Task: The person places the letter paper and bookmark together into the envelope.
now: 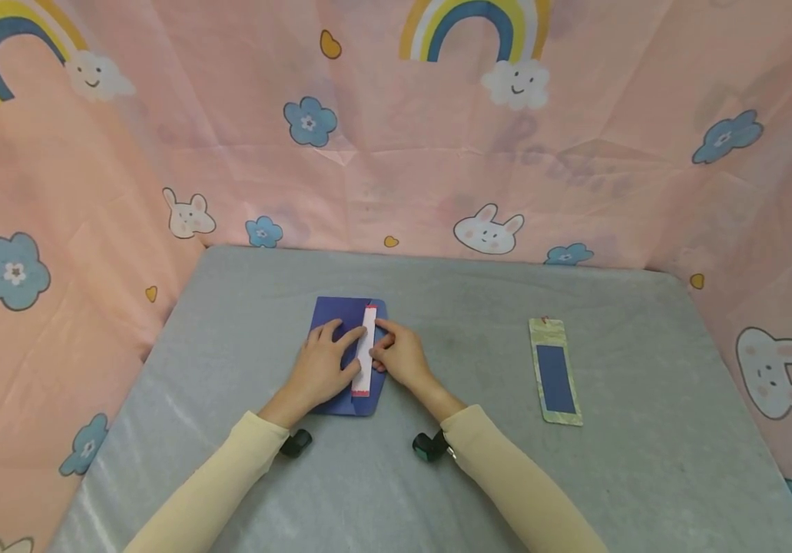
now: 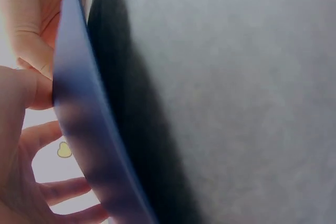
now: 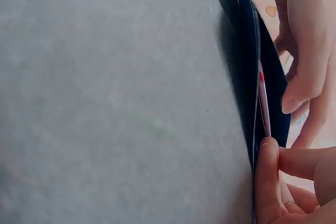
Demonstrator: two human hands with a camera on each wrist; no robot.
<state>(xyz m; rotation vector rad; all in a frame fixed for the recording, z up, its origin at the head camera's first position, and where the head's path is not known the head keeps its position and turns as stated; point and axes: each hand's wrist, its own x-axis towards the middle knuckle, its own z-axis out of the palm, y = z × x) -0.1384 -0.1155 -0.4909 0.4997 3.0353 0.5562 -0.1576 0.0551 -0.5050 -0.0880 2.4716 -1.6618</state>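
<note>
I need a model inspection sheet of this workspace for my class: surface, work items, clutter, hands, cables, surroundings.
Surface: grey table covering.
Job's things: blue folder; white strip with red ends, along the folder's right part.
Clutter: green-bordered card with a blue panel, lying apart at right.
Hands: left hand spread over the folder; right hand at the strip's right edge, pinch unclear.
Cables: nothing seen.
Surroundings: pink backdrop printed with rainbows, rabbits, flowers.
</note>
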